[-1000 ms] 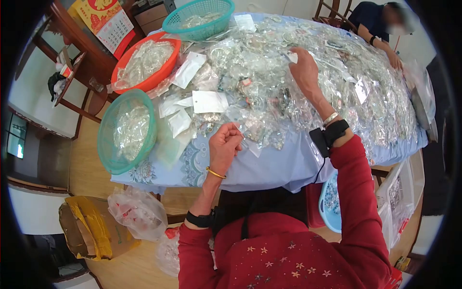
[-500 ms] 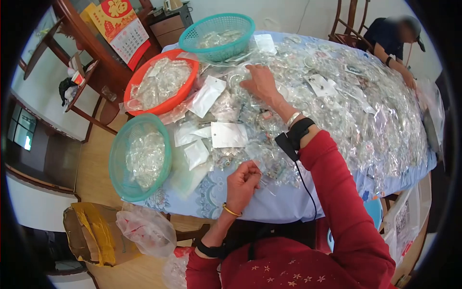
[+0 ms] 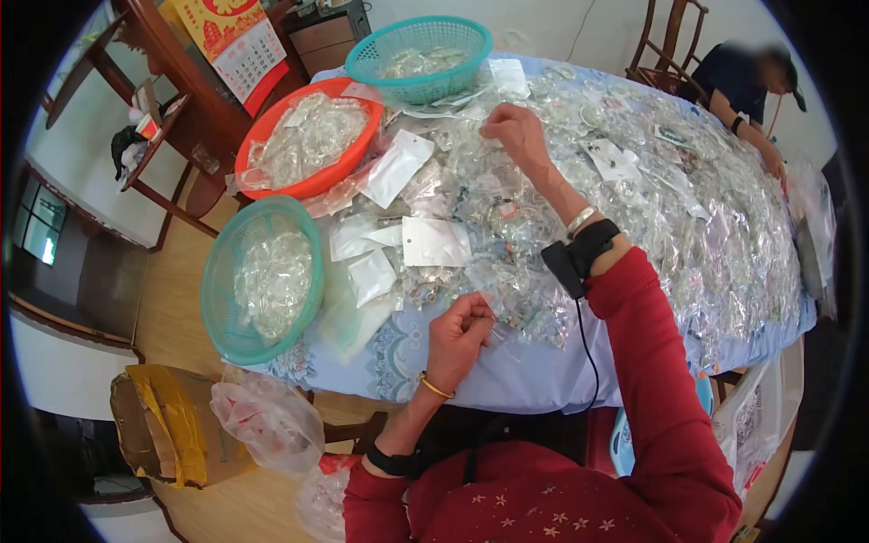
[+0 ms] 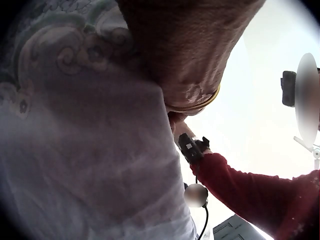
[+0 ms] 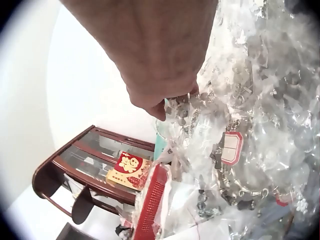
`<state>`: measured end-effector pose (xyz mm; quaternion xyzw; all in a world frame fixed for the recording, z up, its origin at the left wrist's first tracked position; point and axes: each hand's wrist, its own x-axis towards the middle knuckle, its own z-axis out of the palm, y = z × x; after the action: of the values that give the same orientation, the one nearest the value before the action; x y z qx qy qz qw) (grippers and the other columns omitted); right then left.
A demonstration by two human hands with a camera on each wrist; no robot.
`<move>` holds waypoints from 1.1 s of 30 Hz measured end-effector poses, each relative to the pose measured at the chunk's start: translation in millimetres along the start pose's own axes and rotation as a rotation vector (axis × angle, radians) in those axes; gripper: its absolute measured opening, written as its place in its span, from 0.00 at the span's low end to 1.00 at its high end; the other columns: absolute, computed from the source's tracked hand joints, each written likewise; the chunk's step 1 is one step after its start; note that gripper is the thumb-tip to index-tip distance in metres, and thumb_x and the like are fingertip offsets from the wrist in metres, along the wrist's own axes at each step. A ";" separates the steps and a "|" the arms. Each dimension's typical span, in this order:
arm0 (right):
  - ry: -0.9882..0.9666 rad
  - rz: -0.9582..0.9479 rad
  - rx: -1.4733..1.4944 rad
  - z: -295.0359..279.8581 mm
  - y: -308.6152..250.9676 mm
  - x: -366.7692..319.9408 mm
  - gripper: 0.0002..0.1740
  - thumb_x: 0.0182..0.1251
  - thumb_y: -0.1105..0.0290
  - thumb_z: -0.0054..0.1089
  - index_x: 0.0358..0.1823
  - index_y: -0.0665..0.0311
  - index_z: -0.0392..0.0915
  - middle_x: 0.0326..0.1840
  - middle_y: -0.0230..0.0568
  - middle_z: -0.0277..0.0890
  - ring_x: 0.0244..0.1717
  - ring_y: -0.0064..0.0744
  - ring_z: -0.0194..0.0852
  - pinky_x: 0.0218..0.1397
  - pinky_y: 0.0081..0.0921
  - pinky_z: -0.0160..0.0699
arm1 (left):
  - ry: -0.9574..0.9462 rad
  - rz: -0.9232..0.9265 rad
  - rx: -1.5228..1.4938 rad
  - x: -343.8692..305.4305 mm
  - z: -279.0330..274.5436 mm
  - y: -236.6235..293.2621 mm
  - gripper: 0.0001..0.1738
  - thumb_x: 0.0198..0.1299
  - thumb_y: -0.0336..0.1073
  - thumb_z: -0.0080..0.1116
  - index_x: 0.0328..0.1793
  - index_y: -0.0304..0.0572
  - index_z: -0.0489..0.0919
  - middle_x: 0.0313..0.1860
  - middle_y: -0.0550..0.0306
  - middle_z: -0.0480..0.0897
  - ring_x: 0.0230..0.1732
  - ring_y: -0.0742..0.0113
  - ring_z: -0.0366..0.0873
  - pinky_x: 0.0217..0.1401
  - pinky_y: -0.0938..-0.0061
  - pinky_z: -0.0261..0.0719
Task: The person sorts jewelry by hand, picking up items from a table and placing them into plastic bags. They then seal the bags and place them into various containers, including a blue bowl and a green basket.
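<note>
A heap of clear plastic bags (image 3: 634, 208) with beaded jewellery inside spreads over the table. My left hand (image 3: 460, 337), curled above the near edge, pinches a small clear plastic bag (image 3: 498, 333); in the left wrist view the forearm hides the fingers. My right hand (image 3: 518, 134) is farther back over the heap with bent fingers, near the teal basket. In the right wrist view its fingertips come right at bagged beads (image 5: 182, 112), and I cannot tell whether they grip any. A bag with a red-edged label (image 5: 231, 148) is close by.
A teal basket (image 3: 353, 72), a red basket (image 3: 249, 149) and a green basket (image 3: 213, 281) hold clear bags at the left. White packets (image 3: 436, 242) lie beside them. A cable hangs from the right wrist camera (image 3: 566, 270). Another person (image 3: 738, 90) sits at the far right.
The right hand has moved leftward over the heap from its middle; its fingers, stretched out half a second ago, are now drawn in. The left hand keeps its pinch near the table edge. The head view has shifted.
</note>
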<state>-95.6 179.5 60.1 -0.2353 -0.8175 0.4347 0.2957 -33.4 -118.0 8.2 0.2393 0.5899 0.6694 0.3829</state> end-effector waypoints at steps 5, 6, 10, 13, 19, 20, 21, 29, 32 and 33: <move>0.210 0.211 0.616 -15.4 -0.4 -2.3 0.10 0.45 0.77 0.61 0.33 0.67 0.76 0.24 0.36 0.74 0.26 0.28 0.73 0.31 0.23 0.70 | 0.010 -0.002 0.002 -1.6 0.2 3.0 0.13 0.54 0.24 0.54 0.48 0.34 0.75 0.33 0.61 0.79 0.24 0.82 0.71 0.24 0.86 0.70; 0.238 0.239 0.720 -21.0 -1.0 -3.5 0.11 0.46 0.78 0.60 0.34 0.68 0.74 0.27 0.36 0.74 0.27 0.28 0.73 0.31 0.23 0.70 | 0.017 0.007 -0.004 -1.0 0.7 3.4 0.13 0.54 0.24 0.54 0.48 0.34 0.76 0.33 0.61 0.79 0.24 0.82 0.71 0.23 0.86 0.69; 0.258 0.261 0.904 -42.4 1.2 -7.5 0.11 0.49 0.82 0.58 0.36 0.68 0.71 0.32 0.40 0.74 0.29 0.29 0.72 0.32 0.27 0.73 | 0.061 0.063 0.001 -0.6 1.3 3.1 0.12 0.55 0.26 0.54 0.47 0.36 0.76 0.32 0.62 0.79 0.22 0.80 0.71 0.20 0.87 0.65; 0.246 0.270 0.964 -55.7 -4.9 -22.0 0.10 0.51 0.83 0.56 0.36 0.68 0.70 0.34 0.42 0.73 0.32 0.30 0.74 0.36 0.29 0.77 | 0.102 0.113 -0.034 -0.8 0.7 2.7 0.11 0.56 0.26 0.54 0.46 0.35 0.76 0.32 0.62 0.79 0.20 0.82 0.68 0.20 0.88 0.63; 0.079 0.213 0.986 -78.3 -26.7 -67.1 0.08 0.54 0.84 0.56 0.32 0.66 0.69 0.34 0.41 0.75 0.37 0.34 0.79 0.42 0.33 0.83 | 0.226 0.233 -0.125 -3.8 1.1 4.2 0.10 0.57 0.27 0.54 0.45 0.35 0.76 0.32 0.62 0.79 0.19 0.83 0.62 0.19 0.87 0.59; 0.081 0.215 0.986 -79.7 -29.0 -76.9 0.08 0.54 0.84 0.56 0.32 0.66 0.69 0.34 0.41 0.75 0.37 0.34 0.79 0.42 0.33 0.83 | 0.241 0.259 -0.116 -4.0 -0.5 2.3 0.09 0.58 0.27 0.54 0.45 0.35 0.76 0.32 0.61 0.79 0.19 0.83 0.62 0.19 0.88 0.59; 0.089 0.209 0.968 -80.1 -31.3 -86.3 0.07 0.54 0.84 0.56 0.32 0.67 0.69 0.33 0.42 0.76 0.35 0.34 0.79 0.40 0.32 0.83 | 0.259 0.287 -0.106 -4.0 -2.6 1.1 0.09 0.58 0.28 0.53 0.46 0.36 0.76 0.32 0.61 0.79 0.19 0.84 0.62 0.19 0.88 0.58; 0.124 0.207 0.880 -57.2 -76.7 -176.0 0.07 0.57 0.81 0.58 0.37 0.68 0.72 0.31 0.40 0.78 0.34 0.32 0.80 0.38 0.29 0.82 | 0.145 0.184 -0.147 -0.5 51.9 70.5 0.09 0.60 0.33 0.54 0.42 0.34 0.77 0.27 0.62 0.77 0.21 0.80 0.67 0.23 0.85 0.64; 0.128 0.205 0.894 -48.4 -77.4 -207.3 0.08 0.59 0.78 0.58 0.40 0.69 0.74 0.32 0.41 0.78 0.34 0.31 0.80 0.38 0.28 0.82 | 0.080 0.226 -0.146 10.6 56.3 64.1 0.10 0.59 0.33 0.54 0.43 0.34 0.77 0.24 0.63 0.76 0.21 0.79 0.68 0.25 0.84 0.66; 0.131 0.239 0.922 -48.4 -76.5 -216.9 0.08 0.60 0.76 0.57 0.41 0.70 0.74 0.32 0.41 0.78 0.33 0.31 0.80 0.38 0.28 0.82 | 0.005 0.237 -0.119 15.8 52.6 58.3 0.10 0.59 0.33 0.54 0.43 0.34 0.77 0.25 0.63 0.76 0.22 0.79 0.69 0.26 0.83 0.67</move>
<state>82.8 28.8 86.3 -0.1988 -0.4864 0.7669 0.3683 -15.5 -74.2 72.8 0.2824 0.5179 0.7443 0.3132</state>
